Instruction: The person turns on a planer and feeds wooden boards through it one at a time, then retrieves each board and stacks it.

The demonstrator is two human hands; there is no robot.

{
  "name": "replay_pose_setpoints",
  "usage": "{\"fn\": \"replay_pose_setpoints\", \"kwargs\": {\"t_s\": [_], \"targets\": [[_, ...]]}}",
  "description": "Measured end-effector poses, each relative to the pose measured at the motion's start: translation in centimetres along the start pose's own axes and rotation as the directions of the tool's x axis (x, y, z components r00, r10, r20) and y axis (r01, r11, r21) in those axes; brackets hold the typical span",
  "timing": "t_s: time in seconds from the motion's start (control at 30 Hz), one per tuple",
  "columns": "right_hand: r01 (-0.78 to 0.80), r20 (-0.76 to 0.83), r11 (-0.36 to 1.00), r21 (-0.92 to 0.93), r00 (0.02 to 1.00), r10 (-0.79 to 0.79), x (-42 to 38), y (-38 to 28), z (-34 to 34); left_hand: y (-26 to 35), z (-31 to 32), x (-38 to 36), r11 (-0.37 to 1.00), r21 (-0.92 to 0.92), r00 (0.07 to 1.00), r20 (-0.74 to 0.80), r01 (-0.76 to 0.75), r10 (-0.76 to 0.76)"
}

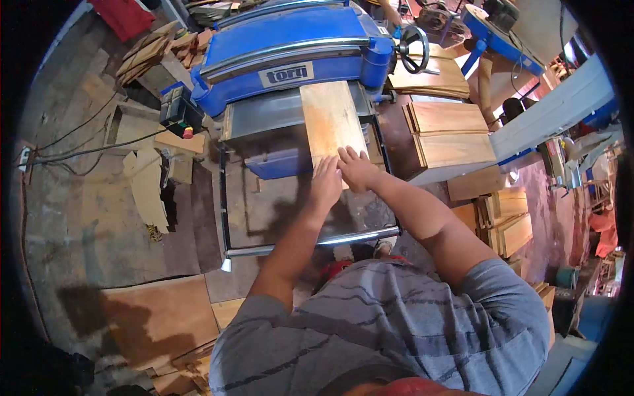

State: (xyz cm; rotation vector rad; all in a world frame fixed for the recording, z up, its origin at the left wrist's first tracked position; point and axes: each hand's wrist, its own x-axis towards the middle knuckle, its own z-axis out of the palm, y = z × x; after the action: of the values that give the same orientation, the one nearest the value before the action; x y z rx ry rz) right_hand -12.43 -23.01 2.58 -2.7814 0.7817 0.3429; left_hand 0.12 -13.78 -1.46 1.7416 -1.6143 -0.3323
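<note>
A pale wooden board (329, 119) lies on the metal bed (264, 120) of a blue machine (290, 39), its far end at the machine's opening. My left hand (326, 182) rests on the board's near end, fingers extended on the wood. Beside it, my right hand (357, 168) lies on the same end near the right edge, fingers spread. The two hands are almost touching. Neither hand is wrapped round the board; the thumbs are partly hidden.
Stacked boards (452, 135) stand right of the machine. A handwheel (414, 49) is at its upper right, and a switch box with a red button (188, 132) at its left. A metal roller bar (317, 242) crosses in front of my body. Cables run along the left.
</note>
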Motion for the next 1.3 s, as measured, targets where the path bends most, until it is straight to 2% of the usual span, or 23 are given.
{"fn": "replay_pose_setpoints", "kwargs": {"t_s": [0.07,0.2,0.27,0.43,0.5,0.6,0.63,0.67,0.73,0.97,1.03,1.07,1.13,1.2,1.27,1.3], "targets": [[-0.006,0.011,1.0,0.007,1.0,0.006,0.7,0.5,-0.2,-0.4,0.8,0.5,0.993,0.111,1.0,-0.003,0.029,-0.029],[-0.022,0.078,0.999,-0.027,0.997,0.024,1.2,0.6,-1.4,-1.2,1.7,1.5,0.987,0.154,0.999,0.013,0.05,-0.052],[-0.023,0.078,1.0,-0.01,0.997,0.024,1.3,0.7,-2.1,-1.7,2.1,2.0,0.987,0.163,0.998,-0.054,0.0,0.009],[-0.017,0.072,1.0,-0.014,0.997,0.018,2.3,2.1,-1.4,-2.0,2.7,3.3,0.975,0.224,0.994,-0.102,-0.015,0.039],[-0.015,-0.039,0.999,0.043,0.999,0.017,3.0,2.8,-0.8,-2.2,2.8,3.9,0.968,0.251,0.99,-0.128,-0.026,0.06],[0.001,-0.116,0.999,0.049,0.993,0.005,2.1,3.6,0.2,-2.7,3.2,4.7,0.965,0.261,0.994,-0.101,-0.01,0.037],[0.057,-0.286,0.992,0.112,0.958,-0.023,1.9,4.4,1.5,-2.7,3.2,5.1,0.956,0.295,0.997,-0.082,0.013,0.011],[0.046,-0.29,0.993,0.11,0.957,-0.012,0.7,5.5,3.0,-2.7,3.3,5.4,0.944,0.329,0.998,-0.065,0.035,-0.015],[0.011,-0.39,0.985,0.175,0.919,0.059,-3.3,5.2,2.9,-2.8,3.5,6.3,0.945,0.326,0.996,-0.09,0.039,-0.01],[-0.091,-0.418,0.953,0.288,0.884,0.211,-15.4,6.4,7.3,-3.4,3.6,7.8,0.944,0.327,0.995,-0.099,0.048,-0.016],[-0.214,-0.375,0.836,0.505,0.818,0.436,-18.4,6.4,9.3,-3.9,3.9,8.4,0.943,0.331,0.996,-0.086,0.045,-0.017],[-0.231,-0.369,0.825,0.515,0.809,0.457,-19.5,6.8,10.1,-4.2,4.0,8.7,0.947,0.32,0.993,-0.121,0.034,0.006],[-0.35,-0.256,0.721,0.598,0.768,0.586,-22.6,7.1,12.6,-4.6,4.4,9.1,0.947,0.321,0.983,-0.17,-0.009,0.067],[-0.427,-0.204,0.668,0.609,0.73,0.652,-25.4,8.2,14.8,-4.7,4.1,9.8,0.925,0.378,0.988,-0.13,-0.031,0.086],[-0.563,-0.047,0.566,0.602,0.683,0.729,-27.9,9.4,16.2,-4.6,4.3,10.2,0.912,0.409,0.985,-0.148,-0.021,0.089],[-0.589,-0.055,0.532,0.608,0.637,0.769,-28.9,10.6,18.2,-5.2,4.4,10.5,0.91,0.411,0.982,-0.145,-0.051,0.12]]}}
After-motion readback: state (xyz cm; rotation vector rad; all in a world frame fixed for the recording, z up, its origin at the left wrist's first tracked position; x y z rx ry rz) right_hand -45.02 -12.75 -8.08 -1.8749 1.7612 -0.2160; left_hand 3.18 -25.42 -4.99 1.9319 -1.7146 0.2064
